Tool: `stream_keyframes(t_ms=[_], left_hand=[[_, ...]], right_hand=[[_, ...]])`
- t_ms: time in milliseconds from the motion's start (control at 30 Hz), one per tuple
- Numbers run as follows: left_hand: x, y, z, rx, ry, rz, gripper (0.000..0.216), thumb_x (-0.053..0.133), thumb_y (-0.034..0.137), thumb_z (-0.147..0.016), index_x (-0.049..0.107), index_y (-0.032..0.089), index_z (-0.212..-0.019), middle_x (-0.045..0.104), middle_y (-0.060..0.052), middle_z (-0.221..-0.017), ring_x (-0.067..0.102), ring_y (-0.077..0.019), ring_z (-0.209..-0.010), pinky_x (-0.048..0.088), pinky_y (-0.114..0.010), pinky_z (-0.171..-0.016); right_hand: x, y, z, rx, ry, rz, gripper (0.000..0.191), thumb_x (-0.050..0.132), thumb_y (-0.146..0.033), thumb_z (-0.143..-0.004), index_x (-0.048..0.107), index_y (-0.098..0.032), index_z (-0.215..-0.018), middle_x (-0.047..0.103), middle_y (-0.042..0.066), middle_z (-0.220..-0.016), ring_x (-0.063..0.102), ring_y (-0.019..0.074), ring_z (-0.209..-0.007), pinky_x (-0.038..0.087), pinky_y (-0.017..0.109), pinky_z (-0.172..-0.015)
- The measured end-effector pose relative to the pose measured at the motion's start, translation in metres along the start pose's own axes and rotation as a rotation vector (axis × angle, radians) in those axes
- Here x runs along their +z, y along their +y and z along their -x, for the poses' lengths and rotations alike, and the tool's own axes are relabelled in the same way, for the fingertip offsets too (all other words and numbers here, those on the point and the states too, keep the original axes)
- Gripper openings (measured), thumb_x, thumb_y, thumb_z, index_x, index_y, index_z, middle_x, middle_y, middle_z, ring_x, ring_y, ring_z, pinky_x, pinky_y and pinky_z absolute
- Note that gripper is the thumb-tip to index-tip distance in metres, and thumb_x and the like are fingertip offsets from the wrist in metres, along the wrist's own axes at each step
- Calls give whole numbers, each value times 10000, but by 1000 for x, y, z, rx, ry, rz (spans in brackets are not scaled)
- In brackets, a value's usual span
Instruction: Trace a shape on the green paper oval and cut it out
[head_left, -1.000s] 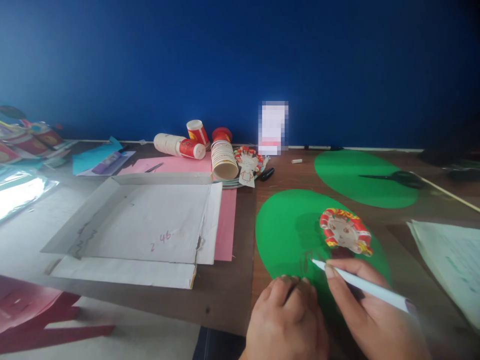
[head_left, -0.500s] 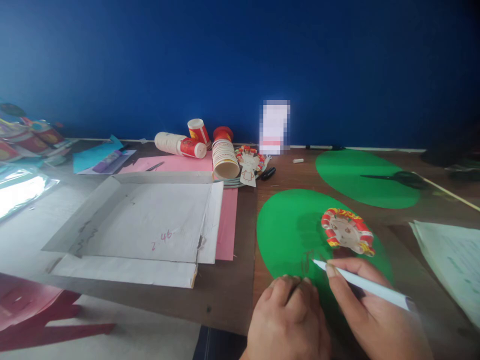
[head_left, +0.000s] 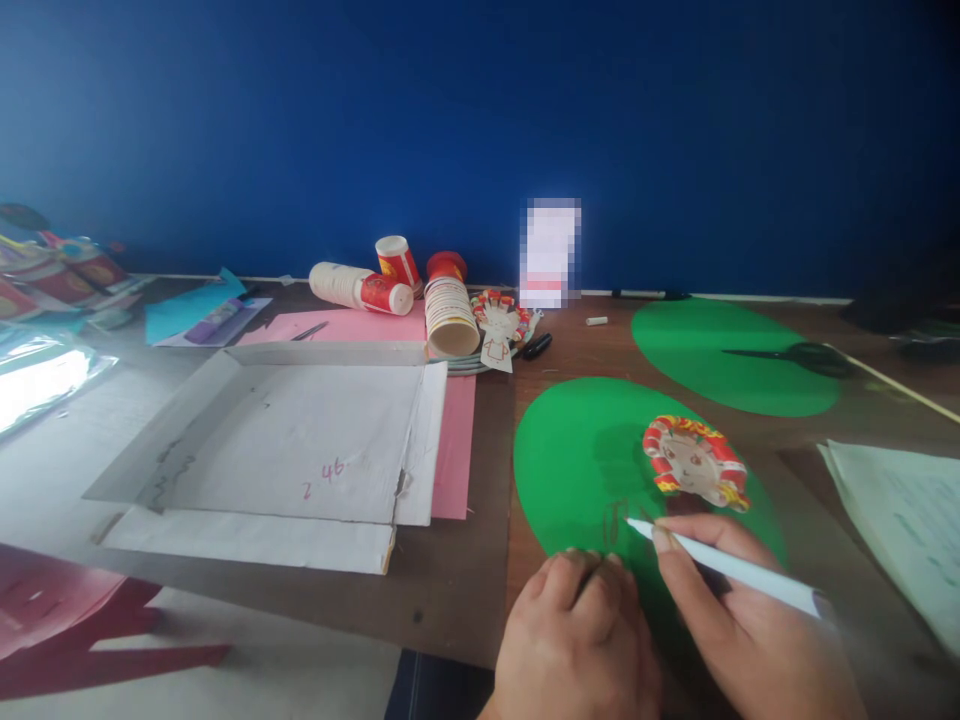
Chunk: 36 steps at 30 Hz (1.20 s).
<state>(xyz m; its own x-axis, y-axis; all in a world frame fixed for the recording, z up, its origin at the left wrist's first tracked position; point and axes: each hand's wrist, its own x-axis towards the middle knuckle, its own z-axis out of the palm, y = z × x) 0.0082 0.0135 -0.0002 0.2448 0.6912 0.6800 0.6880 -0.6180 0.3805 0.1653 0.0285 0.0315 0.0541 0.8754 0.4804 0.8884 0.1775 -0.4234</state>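
Observation:
My right hand point(head_left: 739, 610) pinches a white marker pen point(head_left: 739, 568) in a writing grip. The marker's tip touches, or hovers just above, an oval sheet of green paper point(head_left: 570, 450), beside some small brown drawn lines. My left hand point(head_left: 577, 625) rests at the near edge of this sheet with its fingers curled in; anything under them is hidden. On the right part of the green paper lies a paper-cup face with curled red and yellow strips point(head_left: 694, 462), a little beyond my right hand.
A second green oval point(head_left: 735, 345) bears black scissors point(head_left: 802, 355). Left of my hands is a shallow white box point(head_left: 322, 430) over pink paper point(head_left: 455, 460). Stacked paper cups point(head_left: 452, 315), a small paper figure point(head_left: 496, 330) and a black cap point(head_left: 537, 347) lie behind. White sheets point(head_left: 900, 510) lie at right.
The marker's tip has barely shifted, and the brown lines beside it look a little clearer. Both hands stay in nearly the same place.

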Motion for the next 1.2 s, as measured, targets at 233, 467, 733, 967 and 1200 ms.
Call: stream_keyframes(t_ms=[233,467,733,967,1200], left_hand=[[1,1,1,-13,-14,6,210,542,134,-853,715,156,-969,729,-41,-817,712,-193,-794,636,-292,-727],[-2,1,-1,-6,-22,17,222,520,147,-871,714,147,-980,732,-48,-831,706,-196,-798,636,-302,-735],[-1,1,1,-1,-26,-2,224,525,146,-872,717,144,-986,726,-54,-833,708,-200,-812,631,-296,-733],[-2,1,-1,-6,-19,12,225,526,146,-866,716,145,-987,730,-41,-835,706,-199,-797,638,-307,-724],[-2,0,-2,14,-15,19,217,529,146,-867,713,137,-981,735,-42,-847,708,-197,-810,639,-301,-729]], right_hand=[[-5,-2,1,4,72,35,279,522,-422,-936,655,-245,-766,748,7,-634,724,169,-514,547,222,-484],[-5,-4,0,-29,42,40,269,529,-415,-928,654,-250,-756,724,-13,-586,659,151,-416,481,226,-390],[-3,-1,0,-49,21,51,255,525,-402,-930,647,-258,-759,731,-15,-591,667,161,-419,490,230,-396],[0,1,0,-72,9,66,251,528,-402,-938,649,-253,-777,737,-14,-608,688,163,-445,509,220,-416],[-1,-2,1,4,21,28,274,534,-431,-923,654,-257,-750,731,-12,-594,691,164,-455,522,220,-443]])
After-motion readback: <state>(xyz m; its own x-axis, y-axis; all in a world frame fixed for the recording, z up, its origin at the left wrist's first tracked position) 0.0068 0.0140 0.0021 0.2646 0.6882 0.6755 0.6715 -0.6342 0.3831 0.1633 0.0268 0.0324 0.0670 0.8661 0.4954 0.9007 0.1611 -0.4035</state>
